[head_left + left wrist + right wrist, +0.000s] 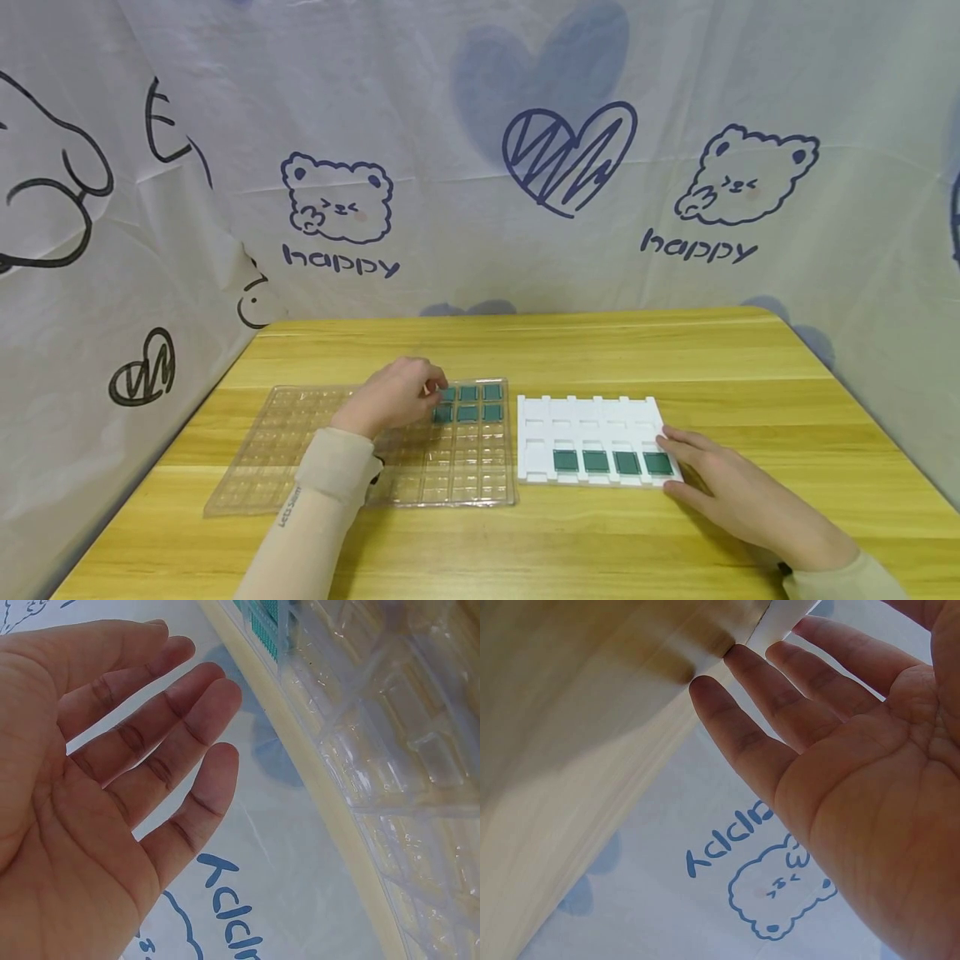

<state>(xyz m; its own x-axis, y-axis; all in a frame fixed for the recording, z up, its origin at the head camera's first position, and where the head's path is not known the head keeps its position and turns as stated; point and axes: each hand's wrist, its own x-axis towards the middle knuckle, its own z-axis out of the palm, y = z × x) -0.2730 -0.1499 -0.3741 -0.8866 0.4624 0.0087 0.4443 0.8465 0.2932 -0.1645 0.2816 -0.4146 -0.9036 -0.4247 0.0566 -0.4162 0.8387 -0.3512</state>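
In the head view, my left hand (pixel 401 393) is over a clear plastic tray (pixel 408 492) with many small pockets. Its thumb and fingertips are at a green square chip (pixel 448 394) in the back row; no chip shows between them. More green chips (pixel 492 392) sit beside it in the tray's back right corner. The left wrist view shows the left hand's fingers (pixel 176 765) loosely bent. My right hand (pixel 738 496) touches the right edge of a white slotted tray (pixel 534 458), its fingers nearly straight. Several green chips (pixel 596 462) lie along that tray's near row.
Both trays lie side by side on a wooden table (pixel 600 550), a narrow gap between them. Behind and beside the table hangs a white cloth (pixel 450 275) printed with hearts and bears.
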